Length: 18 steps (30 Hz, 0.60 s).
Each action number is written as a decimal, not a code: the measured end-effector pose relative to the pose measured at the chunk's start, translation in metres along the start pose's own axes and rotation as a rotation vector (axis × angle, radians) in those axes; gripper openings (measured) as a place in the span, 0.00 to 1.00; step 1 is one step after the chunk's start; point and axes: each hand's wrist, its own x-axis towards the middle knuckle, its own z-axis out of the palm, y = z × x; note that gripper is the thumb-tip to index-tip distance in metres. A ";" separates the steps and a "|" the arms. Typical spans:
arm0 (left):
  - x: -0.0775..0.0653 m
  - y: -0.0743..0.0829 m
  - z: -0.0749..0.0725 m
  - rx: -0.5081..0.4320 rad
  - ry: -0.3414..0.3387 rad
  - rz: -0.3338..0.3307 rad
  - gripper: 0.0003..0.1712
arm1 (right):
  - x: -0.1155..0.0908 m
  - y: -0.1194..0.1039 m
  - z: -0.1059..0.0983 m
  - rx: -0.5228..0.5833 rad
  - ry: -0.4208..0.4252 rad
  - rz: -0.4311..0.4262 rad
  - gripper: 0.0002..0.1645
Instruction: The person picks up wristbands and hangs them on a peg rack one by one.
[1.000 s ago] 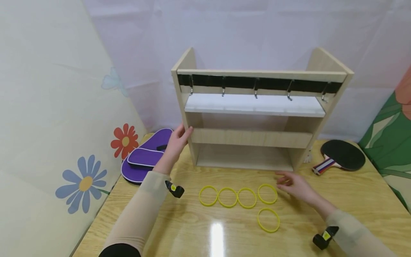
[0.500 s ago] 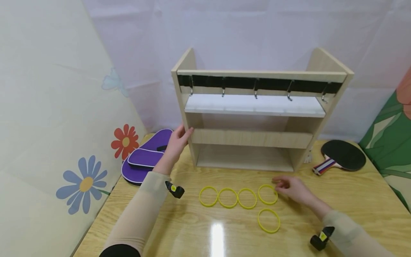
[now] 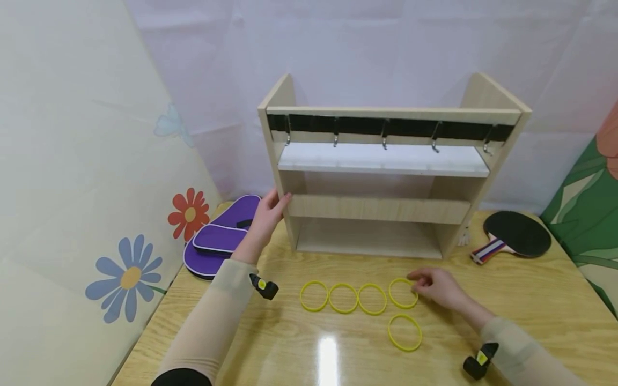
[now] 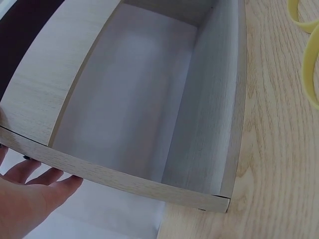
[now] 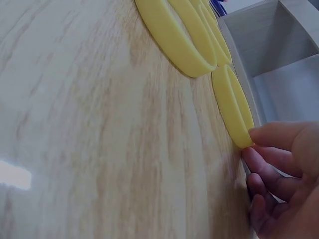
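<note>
Lying flat on table (image 3: 275, 359), at right end of far row of four: ring (image 5: 230, 109). Just left of right hand (image 3: 440, 288), well right of left hand (image 3: 266, 215). Pinched at right edge between right thumb and fingertip, nearly together. Gripped in left hand: shelf (image 3: 379, 209), by left side, with thumb at front and fingers along outer face.

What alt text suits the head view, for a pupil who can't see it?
A person's right hand touches the rightmost ring in a rough row of four yellow ones on a table, with a fifth ring nearer the viewer. Their left hand holds the left side of a hook rack; a purple case and a table tennis bat flank it.
</note>
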 end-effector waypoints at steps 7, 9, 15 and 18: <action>-0.001 0.002 0.001 -0.021 0.001 -0.004 0.30 | -0.001 -0.002 0.000 0.034 -0.003 0.046 0.17; -0.001 0.002 0.001 -0.031 -0.001 -0.006 0.30 | -0.001 -0.003 -0.001 0.063 -0.008 0.081 0.18; -0.002 0.002 0.000 -0.028 -0.008 -0.012 0.31 | -0.002 -0.003 -0.005 0.186 -0.033 0.171 0.18; -0.002 0.001 0.001 -0.028 -0.003 -0.013 0.30 | -0.004 -0.004 -0.007 0.241 -0.052 0.186 0.19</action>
